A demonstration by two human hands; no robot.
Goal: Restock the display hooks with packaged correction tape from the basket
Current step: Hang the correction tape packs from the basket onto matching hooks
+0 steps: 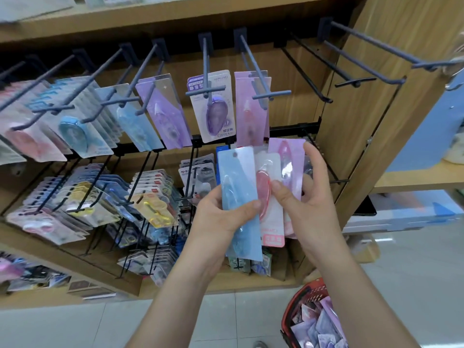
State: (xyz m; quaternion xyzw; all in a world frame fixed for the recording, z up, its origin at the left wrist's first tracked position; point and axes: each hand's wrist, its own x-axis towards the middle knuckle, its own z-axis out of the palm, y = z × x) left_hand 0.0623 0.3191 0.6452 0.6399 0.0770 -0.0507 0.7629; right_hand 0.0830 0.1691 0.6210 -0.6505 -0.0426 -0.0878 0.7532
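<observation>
My left hand (221, 212) grips a light blue correction tape pack (238, 194) held upright in front of the display. Beside it sits a white pack with a pink tape (270, 204), and my right hand (308, 194) holds a pink-purple pack (286, 159), thumb pressing on the white one. The three packs fan out between both hands. Above them, blue display hooks (263, 79) carry purple, pink and blue packs. The red basket (311, 305) stands on the floor at lower right with several purple packs inside.
Empty blue hooks (351, 69) jut out at upper right, close to head height. Lower black wire hooks (140, 187) hold yellow, pink and white packs. A wooden side panel (371, 136) bounds the display on the right. Grey tiled floor (75, 327) lies below.
</observation>
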